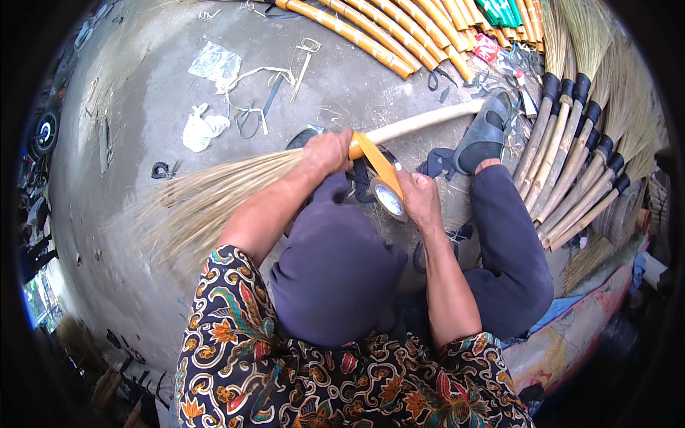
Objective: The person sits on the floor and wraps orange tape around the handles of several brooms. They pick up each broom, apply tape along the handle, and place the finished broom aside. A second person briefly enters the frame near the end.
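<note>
A broom (228,191) lies across in front of me, its pale straw fanning out to the left and its light handle (428,123) running to the right toward my foot. My left hand (328,151) is wrapped round the broom where straw meets handle. Just right of that hand, orange tape is wound on the handle. A taut strip of it (378,158) stretches down to the roll of orange tape (389,198). My right hand (419,194) grips the roll, thumb upward by the strip.
Several brooms with black bindings (571,143) lean at the right. Orange-wrapped handles (364,32) lie at the far side. A clear plastic bag (216,64), a white bag (205,128) and strips litter the concrete floor. My sandalled foot (485,132) rests by the handle's end.
</note>
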`<state>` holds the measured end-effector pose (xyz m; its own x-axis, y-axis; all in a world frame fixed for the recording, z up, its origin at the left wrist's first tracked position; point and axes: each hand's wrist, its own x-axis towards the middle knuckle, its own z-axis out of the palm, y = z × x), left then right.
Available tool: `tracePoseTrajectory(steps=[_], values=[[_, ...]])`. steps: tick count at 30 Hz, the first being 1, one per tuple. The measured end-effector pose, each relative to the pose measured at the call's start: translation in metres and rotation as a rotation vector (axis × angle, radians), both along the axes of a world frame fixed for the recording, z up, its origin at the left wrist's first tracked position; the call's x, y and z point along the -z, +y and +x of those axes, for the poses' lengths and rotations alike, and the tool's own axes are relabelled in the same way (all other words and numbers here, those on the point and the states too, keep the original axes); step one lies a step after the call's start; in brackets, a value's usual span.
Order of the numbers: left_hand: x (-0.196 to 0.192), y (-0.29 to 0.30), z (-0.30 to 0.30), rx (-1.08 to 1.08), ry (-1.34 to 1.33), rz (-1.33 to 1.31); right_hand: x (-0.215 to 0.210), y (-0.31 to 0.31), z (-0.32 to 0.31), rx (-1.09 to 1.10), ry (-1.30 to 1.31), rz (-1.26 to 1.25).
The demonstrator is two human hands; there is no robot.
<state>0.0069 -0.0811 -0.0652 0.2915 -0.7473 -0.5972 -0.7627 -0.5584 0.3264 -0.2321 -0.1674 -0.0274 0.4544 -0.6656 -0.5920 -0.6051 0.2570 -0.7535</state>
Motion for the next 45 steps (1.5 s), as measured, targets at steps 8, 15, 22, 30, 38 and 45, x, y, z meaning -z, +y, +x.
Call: tracePoseTrajectory(steps=[8,15,22,30,38,45], values=[[-0.019,-0.004,0.006,-0.026,0.083,-0.091,0.002,-0.003,0.004,0.177,-0.24,0.201],[0.006,-0.015,0.031,0.091,0.37,-0.012,-0.001,0.002,-0.003,0.062,-0.103,0.118],[0.018,0.004,0.0,0.041,0.103,-0.06,0.003,-0.006,0.003,0.178,-0.181,0.196],[0.003,-0.011,0.021,-0.103,0.75,0.133,0.004,0.002,0.001,0.151,-0.134,0.218],[0.007,-0.004,-0.004,0.057,0.086,0.03,0.006,-0.006,0.003,0.05,-0.121,0.157],[0.005,-0.008,0.015,-0.051,0.489,-0.006,0.008,-0.002,0.008,0.226,-0.219,0.223]])
